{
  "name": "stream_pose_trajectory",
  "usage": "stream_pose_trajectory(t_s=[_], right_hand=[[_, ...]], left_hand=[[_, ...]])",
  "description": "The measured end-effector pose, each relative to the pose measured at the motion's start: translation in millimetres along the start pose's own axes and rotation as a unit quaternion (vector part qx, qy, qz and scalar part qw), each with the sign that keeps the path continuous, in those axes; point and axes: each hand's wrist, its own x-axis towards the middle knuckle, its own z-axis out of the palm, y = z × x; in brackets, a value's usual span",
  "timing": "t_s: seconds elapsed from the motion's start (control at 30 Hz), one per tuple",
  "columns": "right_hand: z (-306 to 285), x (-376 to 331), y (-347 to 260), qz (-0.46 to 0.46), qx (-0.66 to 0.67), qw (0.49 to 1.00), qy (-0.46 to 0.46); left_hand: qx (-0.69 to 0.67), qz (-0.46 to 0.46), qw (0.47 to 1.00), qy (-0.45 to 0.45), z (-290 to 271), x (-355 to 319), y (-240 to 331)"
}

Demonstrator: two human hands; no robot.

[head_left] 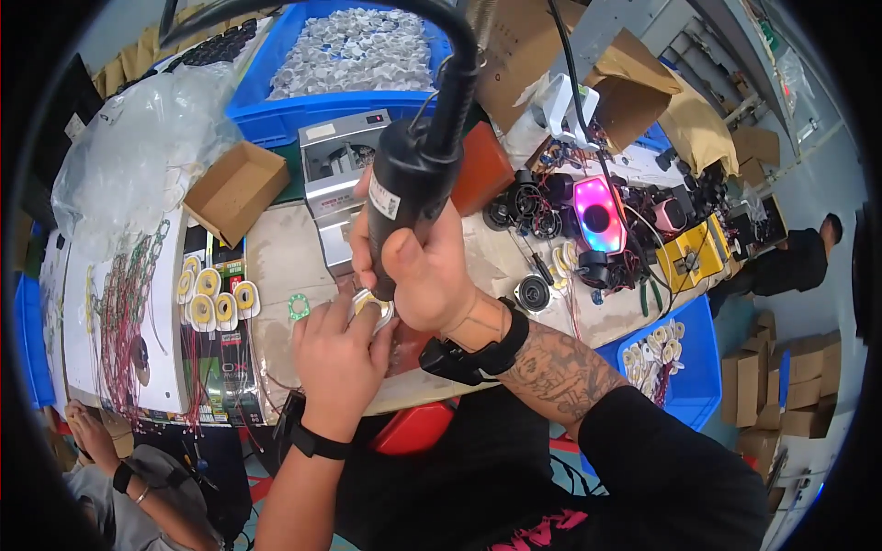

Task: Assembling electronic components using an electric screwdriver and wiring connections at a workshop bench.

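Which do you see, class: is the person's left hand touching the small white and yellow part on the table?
Touching. The head view shows the left hand with its fingertips pressed onto the white and yellow part, no gap visible, under the black power screwdriver.

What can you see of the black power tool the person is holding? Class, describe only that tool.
The black electric screwdriver is a thick, matte cylinder, plastic by its look, held upright and leaning slightly. A pale label sits on its side, and a black cable runs up from its top out of view. The right hand wraps around its lower body, hiding the tip, which points down at a small white-and-yellow part steadied by the left hand.
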Motion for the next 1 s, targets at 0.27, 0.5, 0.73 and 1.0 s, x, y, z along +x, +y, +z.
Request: stream_pose_trajectory(t_s=[0.27,0.5,0.73,1.0], right_hand=[[-10,-6,9,0.042,0.057,0.995,-0.070],[-12,15,-2,-0.025,-0.003,1.000,0.010],[-18,37,32,-0.101,-0.051,0.994,0.013],[-12,21,9,0.002,-0.019,1.000,0.006]], left_hand=[[-0.002,0.004,1.000,-0.001,1,-1,1],[0.023,0.016,1.000,0.009,-3,2,6],[-0.074,0.022,0.996,0.035,6,-4,-3],[-0.181,-0.085,0.980,0.016,3,-2,0]])
